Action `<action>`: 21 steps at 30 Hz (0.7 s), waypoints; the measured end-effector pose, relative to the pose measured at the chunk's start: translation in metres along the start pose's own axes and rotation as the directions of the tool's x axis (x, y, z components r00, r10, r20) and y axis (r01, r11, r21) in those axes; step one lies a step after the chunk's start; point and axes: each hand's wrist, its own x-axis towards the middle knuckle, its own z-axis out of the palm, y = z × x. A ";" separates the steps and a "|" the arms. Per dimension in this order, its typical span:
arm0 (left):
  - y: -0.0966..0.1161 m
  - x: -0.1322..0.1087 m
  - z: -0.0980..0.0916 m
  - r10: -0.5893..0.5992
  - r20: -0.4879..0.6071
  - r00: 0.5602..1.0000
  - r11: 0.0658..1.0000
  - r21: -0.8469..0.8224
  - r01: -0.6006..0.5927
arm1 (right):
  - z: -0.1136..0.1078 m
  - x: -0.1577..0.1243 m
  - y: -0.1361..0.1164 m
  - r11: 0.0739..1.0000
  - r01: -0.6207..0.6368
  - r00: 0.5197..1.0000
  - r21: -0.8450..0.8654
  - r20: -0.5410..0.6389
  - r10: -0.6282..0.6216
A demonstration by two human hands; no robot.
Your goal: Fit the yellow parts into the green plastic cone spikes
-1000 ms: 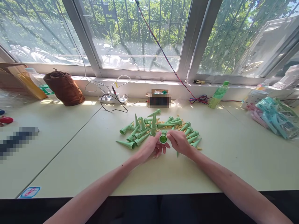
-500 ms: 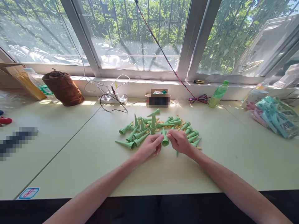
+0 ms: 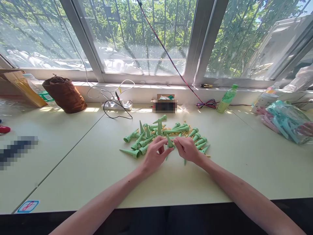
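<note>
Between the thumb and fingers of my left hand (image 3: 156, 151) is a green plastic watering spike (image 3: 169, 142), its tip pointing up. My right hand (image 3: 187, 149) is closed in a pinch right beside that spike; whatever its fingertips hold is hidden. Behind both hands lies a heap of similar green spikes, some standing on their wide ends like this spike (image 3: 159, 127), others on their sides like this spike (image 3: 130, 153). Small yellowish pegs (image 3: 187, 133) are scattered among them. Green tips also show beneath my hands.
Along the window wall stand a brown drawstring pouch (image 3: 65, 94), a power strip (image 3: 114, 103) with cables, a small open box (image 3: 165, 105) and a green bottle (image 3: 227, 99). Plastic packages (image 3: 288, 120) lie at the right. A numbered sticker (image 3: 28, 206) marks the table's front edge.
My left hand has turned and regripped the spike, with fingers now behind it and thumb in front. The spike's wide opening no longer faces me. My right hand stays close beside it, still pinched.
</note>
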 end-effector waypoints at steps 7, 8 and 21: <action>0.000 -0.001 0.003 0.049 -0.043 0.998 0.998 0.028 -0.048 | 0.004 -0.001 -0.001 0.999 -0.046 0.999 -0.002 -0.001 0.046; 0.001 -0.001 0.003 0.027 -0.049 0.998 1.000 0.014 -0.027 | 0.004 -0.001 -0.001 0.999 -0.053 0.998 -0.006 -0.017 0.053; 0.005 0.000 0.000 -0.408 0.408 0.816 0.770 -0.327 0.549 | 0.003 -0.002 0.000 1.000 -0.007 0.995 -0.025 -0.101 0.004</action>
